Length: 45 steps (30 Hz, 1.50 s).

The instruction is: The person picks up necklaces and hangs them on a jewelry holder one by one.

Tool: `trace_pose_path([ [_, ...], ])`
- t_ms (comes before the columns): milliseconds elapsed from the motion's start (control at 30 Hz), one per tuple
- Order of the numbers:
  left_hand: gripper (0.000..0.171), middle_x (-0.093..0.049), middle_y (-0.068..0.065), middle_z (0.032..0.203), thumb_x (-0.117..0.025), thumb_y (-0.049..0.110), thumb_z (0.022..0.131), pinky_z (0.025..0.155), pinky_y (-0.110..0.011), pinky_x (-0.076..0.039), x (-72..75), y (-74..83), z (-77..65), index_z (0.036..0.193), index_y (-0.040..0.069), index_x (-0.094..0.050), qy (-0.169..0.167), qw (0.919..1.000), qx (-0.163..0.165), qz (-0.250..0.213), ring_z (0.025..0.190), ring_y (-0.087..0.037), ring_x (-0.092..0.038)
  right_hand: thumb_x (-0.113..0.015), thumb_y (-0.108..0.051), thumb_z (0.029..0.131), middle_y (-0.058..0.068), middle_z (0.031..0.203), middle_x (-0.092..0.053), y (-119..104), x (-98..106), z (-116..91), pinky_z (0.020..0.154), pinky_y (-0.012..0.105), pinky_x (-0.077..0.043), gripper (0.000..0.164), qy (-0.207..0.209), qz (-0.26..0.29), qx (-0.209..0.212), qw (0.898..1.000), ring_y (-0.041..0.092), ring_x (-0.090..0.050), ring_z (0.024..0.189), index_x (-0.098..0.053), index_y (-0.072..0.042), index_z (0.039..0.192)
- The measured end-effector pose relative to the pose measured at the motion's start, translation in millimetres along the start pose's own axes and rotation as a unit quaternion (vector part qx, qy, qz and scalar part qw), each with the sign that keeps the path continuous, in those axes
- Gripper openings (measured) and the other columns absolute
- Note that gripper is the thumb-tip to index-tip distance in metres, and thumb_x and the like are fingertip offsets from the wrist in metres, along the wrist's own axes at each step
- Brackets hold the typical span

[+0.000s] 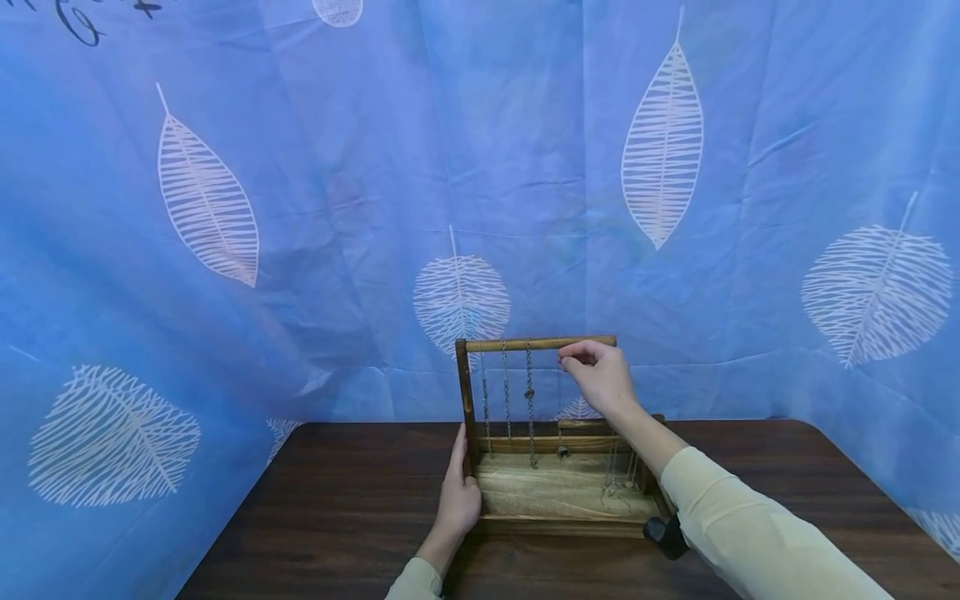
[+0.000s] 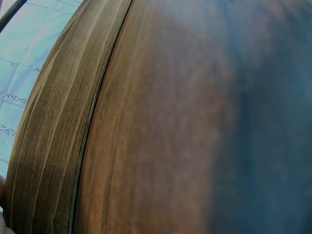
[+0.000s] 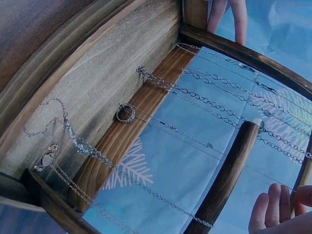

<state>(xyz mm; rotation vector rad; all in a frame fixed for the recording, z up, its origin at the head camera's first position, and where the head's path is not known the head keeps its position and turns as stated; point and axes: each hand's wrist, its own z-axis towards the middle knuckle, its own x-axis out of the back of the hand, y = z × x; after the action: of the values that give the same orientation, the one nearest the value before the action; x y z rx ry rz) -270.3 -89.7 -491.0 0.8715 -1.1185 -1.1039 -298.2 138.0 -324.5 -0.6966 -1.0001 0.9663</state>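
Observation:
A wooden jewelry stand (image 1: 566, 525) with an upper bar (image 1: 487, 344) stands on the table, hung with several silver chains. In the head view my right hand (image 1: 603, 379) is at the right part of that bar, thumb and fingertips pinching the thin strand of a necklace (image 3: 190, 151). Its ring-shaped pendant (image 3: 126, 113) dangles low, close to the lower wooden rail. My left hand (image 1: 459, 496) rests against the stand's left side, fingers straight along the post (image 1: 467, 400). Its fingers (image 3: 239, 22) also show past the frame in the right wrist view.
Chunkier chains (image 1: 530, 392) hang left of the right hand. More fine necklaces (image 1: 615, 479) hang low at the stand's right, near a shorter bar (image 3: 229, 170). A black object (image 1: 666, 536) is by the right forearm. Behind the dark table (image 1: 337, 500) hangs a blue leaf-print cloth (image 1: 360, 167).

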Motion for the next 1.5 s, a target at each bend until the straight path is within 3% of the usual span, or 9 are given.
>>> trace_pose_path([
  [233, 0.093, -0.015, -0.019, 0.165, -0.028, -0.021, 0.09, 0.074, -0.044, -0.041, -1.3, 1.7, -1.5, 0.163, 0.033, -0.009, -0.01, 1.0, 0.0, -0.001, 0.148, -0.042, -0.017, -0.058, -0.011, 0.101, 0.016, 0.115, -0.068, -2, 17, -7, 0.087, 0.044, -0.051, 0.021, -0.005, -0.013, 0.01, 1.0, 0.029, -0.064, 0.104, -0.073, -0.003, 0.113],
  [567, 0.09, -0.014, -0.019, 0.165, -0.026, -0.021, 0.09, 0.105, -0.059, -0.029, 6.4, -0.7, -2.6, 0.164, 0.027, -0.008, -0.025, 0.9996, -0.015, -0.003, 0.15, -0.041, -0.012, -0.058, -0.011, 0.101, 0.017, 0.113, -0.068, 8, 57, -23, 0.085, 0.047, -0.051, 0.022, 0.001, -0.07, 0.054, 0.996, 0.031, -0.063, 0.103, -0.069, -0.002, 0.118],
  [667, 0.09, -0.013, -0.022, 0.165, -0.026, -0.02, 0.09, 0.094, -0.052, -0.035, 11.8, -0.4, -4.3, 0.164, 0.026, -0.005, -0.042, 0.999, -0.015, 0.011, 0.149, -0.044, -0.014, -0.057, -0.015, 0.102, 0.017, 0.115, -0.067, 15, 71, -33, 0.085, 0.049, -0.051, 0.025, -0.001, -0.089, 0.054, 0.995, 0.033, -0.062, 0.105, -0.068, -0.001, 0.121],
  [767, 0.084, -0.012, -0.024, 0.164, -0.03, -0.013, 0.097, 0.072, -0.045, -0.043, 18.2, 1.4, -5.6, 0.164, 0.029, -0.001, -0.061, 0.9976, -0.008, 0.032, 0.128, -0.054, -0.043, -0.056, -0.018, 0.103, 0.018, 0.118, -0.066, 25, 86, -42, 0.087, 0.052, -0.05, 0.028, -0.004, -0.113, 0.057, 0.992, 0.035, -0.061, 0.109, -0.066, -0.001, 0.123],
  [833, 0.078, -0.012, -0.024, 0.164, -0.034, -0.005, 0.103, 0.065, -0.044, -0.041, 23.0, 3.2, -6.0, 0.164, 0.028, 0.001, -0.069, 0.9962, -0.009, 0.052, 0.124, -0.055, -0.046, -0.056, -0.018, 0.103, 0.02, 0.121, -0.065, 33, 95, -48, 0.089, 0.054, -0.049, 0.03, -0.005, -0.135, 0.065, 0.989, 0.037, -0.06, 0.112, -0.065, 0.0, 0.125],
  [967, 0.067, -0.013, -0.017, 0.166, -0.039, 0.011, 0.108, 0.098, -0.06, -0.041, 34.3, 11.1, -4.4, 0.164, 0.025, -0.005, -0.062, 0.9897, -0.034, 0.125, 0.144, -0.046, -0.028, -0.055, -0.019, 0.103, 0.026, 0.13, -0.06, 49, 113, -59, 0.093, 0.059, -0.046, 0.036, -0.007, -0.194, 0.078, 0.978, 0.043, -0.056, 0.118, -0.061, 0.003, 0.131],
  [1067, 0.061, -0.018, -0.014, 0.165, -0.041, 0.018, 0.109, 0.113, -0.065, -0.019, 45.6, 19.0, -0.2, 0.164, 0.02, -0.014, -0.045, 0.9709, -0.075, 0.223, 0.149, -0.043, -0.017, -0.055, -0.02, 0.103, 0.029, 0.135, -0.056, 61, 123, -65, 0.091, 0.063, -0.044, 0.04, -0.008, -0.247, 0.08, 0.966, 0.048, -0.054, 0.119, -0.059, 0.004, 0.134],
  [1333, 0.057, -0.027, -0.016, 0.162, -0.044, 0.03, 0.108, 0.116, -0.061, -0.016, 79.8, 30.9, 6.6, 0.162, 0.022, -0.027, -0.028, 0.872, -0.136, 0.47, 0.149, -0.041, -0.019, -0.054, -0.018, 0.104, 0.035, 0.146, -0.042, 96, 136, -87, 0.104, 0.069, -0.029, 0.043, -0.038, -0.333, 0.101, 0.937, 0.054, -0.037, 0.135, -0.054, 0.009, 0.138],
  [1500, 0.057, -0.025, -0.014, 0.164, -0.044, 0.034, 0.107, 0.117, -0.061, -0.012, 98.1, 27.2, 1.4, 0.161, 0.023, -0.03, -0.027, 0.8381, -0.141, 0.526, 0.15, -0.04, -0.016, -0.055, -0.023, 0.104, 0.036, 0.151, -0.033, 114, 133, -103, 0.11, 0.069, -0.016, 0.051, -0.056, -0.36, 0.099, 0.926, 0.054, -0.027, 0.141, -0.048, 0.009, 0.144],
])
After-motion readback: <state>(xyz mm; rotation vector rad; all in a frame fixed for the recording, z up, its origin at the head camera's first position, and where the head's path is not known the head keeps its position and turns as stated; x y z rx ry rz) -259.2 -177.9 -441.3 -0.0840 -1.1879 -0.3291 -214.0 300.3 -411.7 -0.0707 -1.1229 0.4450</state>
